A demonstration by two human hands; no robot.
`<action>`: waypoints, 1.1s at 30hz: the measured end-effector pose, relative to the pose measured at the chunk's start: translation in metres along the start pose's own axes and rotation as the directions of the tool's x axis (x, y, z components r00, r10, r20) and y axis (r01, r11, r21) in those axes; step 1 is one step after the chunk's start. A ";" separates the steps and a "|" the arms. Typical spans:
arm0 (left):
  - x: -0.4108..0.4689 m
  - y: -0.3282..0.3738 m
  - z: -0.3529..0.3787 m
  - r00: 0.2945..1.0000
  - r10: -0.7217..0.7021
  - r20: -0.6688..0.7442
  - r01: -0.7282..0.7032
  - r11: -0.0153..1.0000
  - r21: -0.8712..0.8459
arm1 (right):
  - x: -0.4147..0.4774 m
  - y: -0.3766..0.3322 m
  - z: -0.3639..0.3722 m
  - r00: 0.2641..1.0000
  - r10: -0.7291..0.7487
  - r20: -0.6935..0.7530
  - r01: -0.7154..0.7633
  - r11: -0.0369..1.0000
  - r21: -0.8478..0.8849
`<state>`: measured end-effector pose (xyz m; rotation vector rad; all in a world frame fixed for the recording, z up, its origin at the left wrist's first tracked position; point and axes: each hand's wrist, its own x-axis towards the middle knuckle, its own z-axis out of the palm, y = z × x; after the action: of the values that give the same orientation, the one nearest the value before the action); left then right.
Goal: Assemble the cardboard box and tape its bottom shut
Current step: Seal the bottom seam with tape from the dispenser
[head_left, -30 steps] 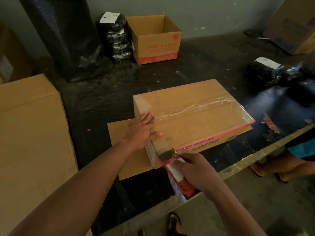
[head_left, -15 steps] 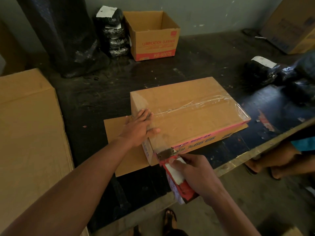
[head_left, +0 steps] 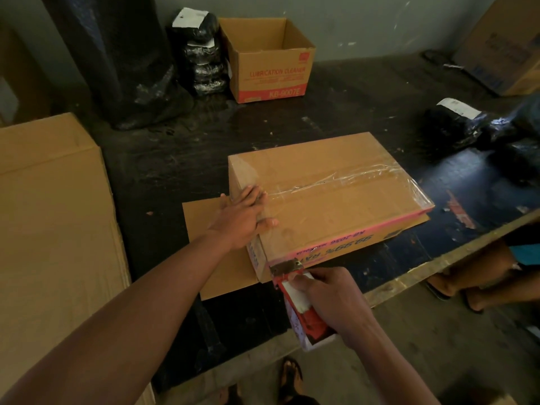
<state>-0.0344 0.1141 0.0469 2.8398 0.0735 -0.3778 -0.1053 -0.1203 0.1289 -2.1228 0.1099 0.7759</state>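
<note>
Wall: I am seeing a plain grey-green wall (head_left: 365, 24) running behind the table, flecked with pale scuffs
Table: a dark, scratched tabletop (head_left: 336, 106) is filling most of my view, its worn pale edge crossing at the near right
Floor: a bare grey floor (head_left: 423, 346) is showing below that edge
Light: dim light is glinting bluish on the tabletop's right side
Back: an open printed carton (head_left: 271, 74) is sitting by the wall, just beside stacked black wrapped parcels (head_left: 201, 59)

An open printed carton (head_left: 271, 71) stands beside stacked black parcels (head_left: 201, 54), with flattened cardboard (head_left: 49, 214) lying left.
</note>
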 end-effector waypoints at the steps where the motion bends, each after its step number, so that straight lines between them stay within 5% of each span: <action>1: 0.000 0.001 -0.002 1.000 -0.004 0.012 0.004 0.999 0.033 | 0.000 -0.001 0.001 1.000 0.002 0.003 -0.002 1.000 -0.007; 9: -0.017 0.034 -0.002 0.990 0.037 -0.133 -0.017 0.989 0.147 | -0.001 -0.002 0.001 0.999 0.017 0.031 -0.017 1.000 -0.007; 13: -0.036 0.035 0.021 0.999 0.029 0.018 -0.030 0.997 0.070 | -0.003 0.003 -0.004 0.998 0.048 0.039 -0.049 0.999 0.015; 23: -0.034 0.023 0.027 0.998 0.051 0.020 -0.050 0.997 -0.061 | -0.004 0.003 -0.013 0.998 0.031 0.062 -0.033 0.999 0.041; 33: -0.034 0.024 0.028 0.998 0.049 0.032 -0.047 0.996 -0.074 | 0.009 -0.017 -0.013 0.991 0.033 0.130 -0.013 0.988 -0.156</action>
<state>-0.0721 0.0828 0.0364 2.7571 0.0124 -0.4037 -0.0863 -0.1172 0.1415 -2.2111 0.0036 0.9640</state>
